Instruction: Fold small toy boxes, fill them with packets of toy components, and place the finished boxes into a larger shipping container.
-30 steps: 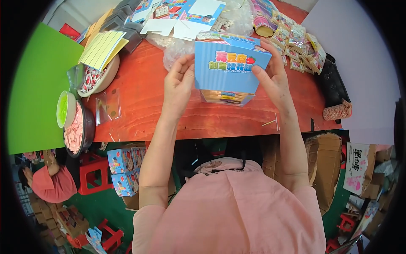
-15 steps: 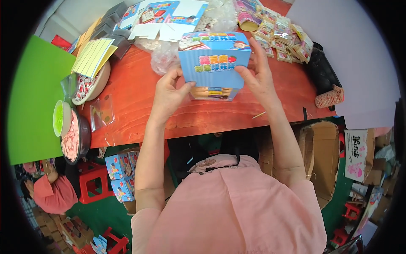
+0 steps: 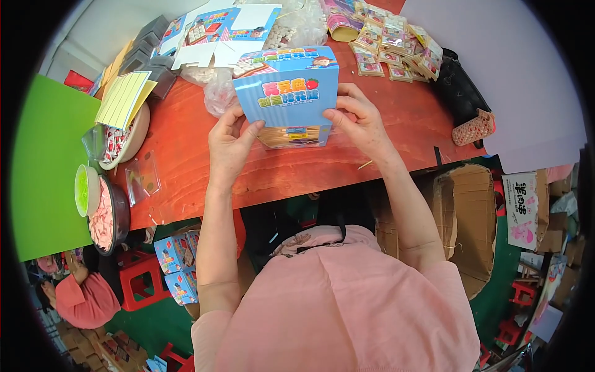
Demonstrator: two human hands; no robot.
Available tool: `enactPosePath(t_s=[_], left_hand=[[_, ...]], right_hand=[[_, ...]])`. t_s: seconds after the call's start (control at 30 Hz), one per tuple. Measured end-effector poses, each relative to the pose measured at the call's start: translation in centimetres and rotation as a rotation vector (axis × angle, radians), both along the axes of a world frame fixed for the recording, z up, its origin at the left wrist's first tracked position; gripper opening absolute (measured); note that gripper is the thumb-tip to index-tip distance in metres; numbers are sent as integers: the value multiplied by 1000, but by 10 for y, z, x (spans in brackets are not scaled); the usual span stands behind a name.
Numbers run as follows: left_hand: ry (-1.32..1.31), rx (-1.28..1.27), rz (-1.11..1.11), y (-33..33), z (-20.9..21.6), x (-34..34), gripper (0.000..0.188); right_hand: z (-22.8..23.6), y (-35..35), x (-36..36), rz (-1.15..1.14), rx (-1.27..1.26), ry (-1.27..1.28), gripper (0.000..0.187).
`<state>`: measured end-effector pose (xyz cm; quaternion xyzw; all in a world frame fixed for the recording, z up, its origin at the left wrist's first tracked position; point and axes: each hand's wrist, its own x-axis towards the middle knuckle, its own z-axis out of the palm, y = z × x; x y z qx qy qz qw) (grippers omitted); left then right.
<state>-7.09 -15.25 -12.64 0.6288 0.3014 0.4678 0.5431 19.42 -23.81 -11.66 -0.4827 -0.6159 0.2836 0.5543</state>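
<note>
The red tabletop [image 3: 183, 183] stands above a green floor [image 3: 142, 325]. A dark bowl [image 3: 124, 209] of pink pieces [image 3: 101, 220] sits at its left edge; a blue printed box [image 3: 282, 93] shows tan strips [image 3: 277, 135] low on its front. Over the tabletop's middle, the left hand [image 3: 232, 146] and right hand [image 3: 359, 127] clamp their fingers on the box's opposite sides.

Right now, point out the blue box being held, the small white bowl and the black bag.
Blue box [image 3: 284, 98], head view: middle of its front panel.
Small white bowl [image 3: 94, 191], head view: its right side wall.
Black bag [image 3: 458, 88], head view: middle of its side.
</note>
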Motion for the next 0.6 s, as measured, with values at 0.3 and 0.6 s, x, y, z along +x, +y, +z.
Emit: enactPosePath(t_s=[0.3, 0.6], left_hand=[[-9, 194, 43, -6, -6, 10, 28], [34, 330, 100, -7, -15, 10, 28]], right_hand=[[-22, 7, 0, -107, 159, -122, 18], [-28, 0, -2, -72, 193, -173, 17]])
